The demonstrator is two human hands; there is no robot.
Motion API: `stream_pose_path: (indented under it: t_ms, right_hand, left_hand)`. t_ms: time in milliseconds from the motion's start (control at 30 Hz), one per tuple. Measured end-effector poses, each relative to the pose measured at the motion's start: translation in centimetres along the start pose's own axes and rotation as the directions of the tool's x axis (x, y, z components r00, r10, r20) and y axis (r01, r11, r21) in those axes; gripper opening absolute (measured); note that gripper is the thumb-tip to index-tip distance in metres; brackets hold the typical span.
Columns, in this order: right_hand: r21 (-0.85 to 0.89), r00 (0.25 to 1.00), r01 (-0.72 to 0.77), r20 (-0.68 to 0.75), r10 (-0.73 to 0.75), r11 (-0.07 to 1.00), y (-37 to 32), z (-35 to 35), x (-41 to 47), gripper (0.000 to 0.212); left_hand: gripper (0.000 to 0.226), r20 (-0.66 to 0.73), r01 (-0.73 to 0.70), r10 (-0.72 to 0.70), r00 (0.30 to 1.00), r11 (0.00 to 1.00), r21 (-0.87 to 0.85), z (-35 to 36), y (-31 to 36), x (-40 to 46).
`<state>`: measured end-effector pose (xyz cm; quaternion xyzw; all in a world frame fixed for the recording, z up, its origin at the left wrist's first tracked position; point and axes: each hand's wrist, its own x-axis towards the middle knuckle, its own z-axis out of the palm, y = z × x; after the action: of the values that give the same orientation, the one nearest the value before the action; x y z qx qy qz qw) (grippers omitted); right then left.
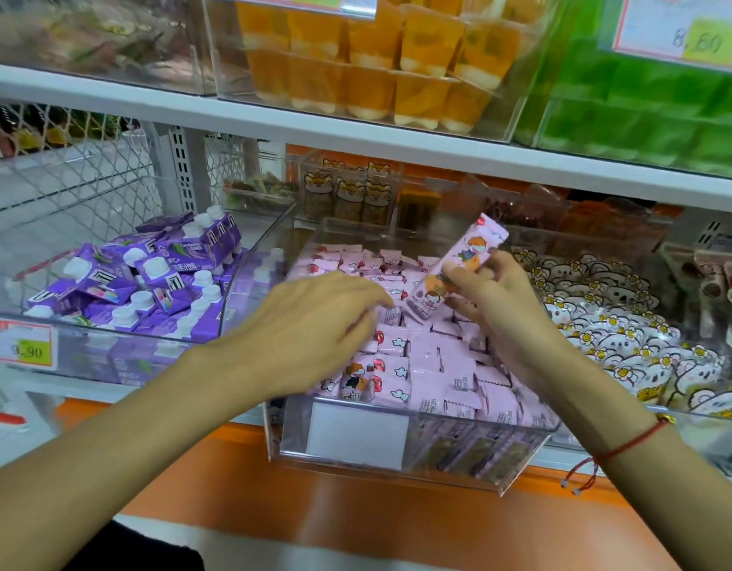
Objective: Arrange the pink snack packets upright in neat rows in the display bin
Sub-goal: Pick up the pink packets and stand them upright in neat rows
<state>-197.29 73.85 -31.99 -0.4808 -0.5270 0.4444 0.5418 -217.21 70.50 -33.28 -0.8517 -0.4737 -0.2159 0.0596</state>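
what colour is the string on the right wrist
Red, a thin string bracelet with loose ends hanging down; the head view shows it.

White shop shelves point(273, 117) above an orange counter point(397, 525); bright light.

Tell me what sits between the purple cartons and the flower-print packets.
The clear display bin of pink snack packets, seen in the head view.

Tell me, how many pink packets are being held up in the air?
1. The right hand grips one pink packet, tilted above the display bin. The left hand holds none; it reaches over the packets lying in the bin.
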Motion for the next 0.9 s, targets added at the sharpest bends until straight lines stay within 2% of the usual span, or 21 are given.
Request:
stream_pose_path:
  t_ms: [67,133,233,400,467,533,600,767,900]
  right_hand:
    - [0.042,1.0,-0.005,0.0,0.005,0.999,0.3,0.2,0.2,0.047]
    - [0.057,0.999,0.036,0.0,-0.036,0.998,0.5,0.6,0.4,0.05]
    - [-0.013,0.991,0.132,0.024,-0.132,0.991,0.9,1.3,0.5,0.05]
    - [-0.238,0.935,0.314,0.244,-0.256,0.919,1.6,1.5,0.4,0.04]
    - [-0.432,0.908,0.392,0.323,-0.267,0.812,1.8,1.1,0.7,0.033]
    - [-0.628,0.886,0.45,0.406,-0.225,0.635,2.1,0.8,0.9,0.032]
    - [-0.696,0.872,0.467,0.465,-0.153,0.546,2.5,0.7,0.9,0.034]
    - [-0.69,0.857,0.412,0.515,0.003,0.595,2.4,0.4,0.8,0.035]
    - [-0.642,0.926,0.318,0.369,-0.082,0.698,2.5,0.1,0.8,0.029]
  left_hand:
    - [0.037,0.157,-0.059,0.056,0.986,0.998,0.015,0.3,-0.2,0.1]
    - [0.038,0.226,-0.048,0.049,0.973,0.999,-0.008,0.3,-0.5,0.2]
    - [0.037,0.238,-0.035,0.042,0.97,0.999,-0.033,0.1,-0.7,0.3]
    - [0.031,0.17,0.019,-0.001,0.985,0.994,-0.103,-0.1,-0.9,0.3]
    - [0.028,0.141,0.053,-0.036,0.989,0.992,-0.116,-0.1,-1.0,0.3]
    - [0.025,0.117,0.08,-0.067,0.991,0.99,-0.115,0.0,-1.1,0.3]
    - [0.024,0.087,0.107,-0.097,0.991,0.987,-0.119,0.1,-1.0,0.3]
    - [0.027,0.066,0.123,-0.115,0.991,0.984,-0.131,0.1,-0.5,0.4]
    - [0.037,0.166,0.078,-0.071,0.984,0.996,-0.032,0.5,-0.5,0.5]
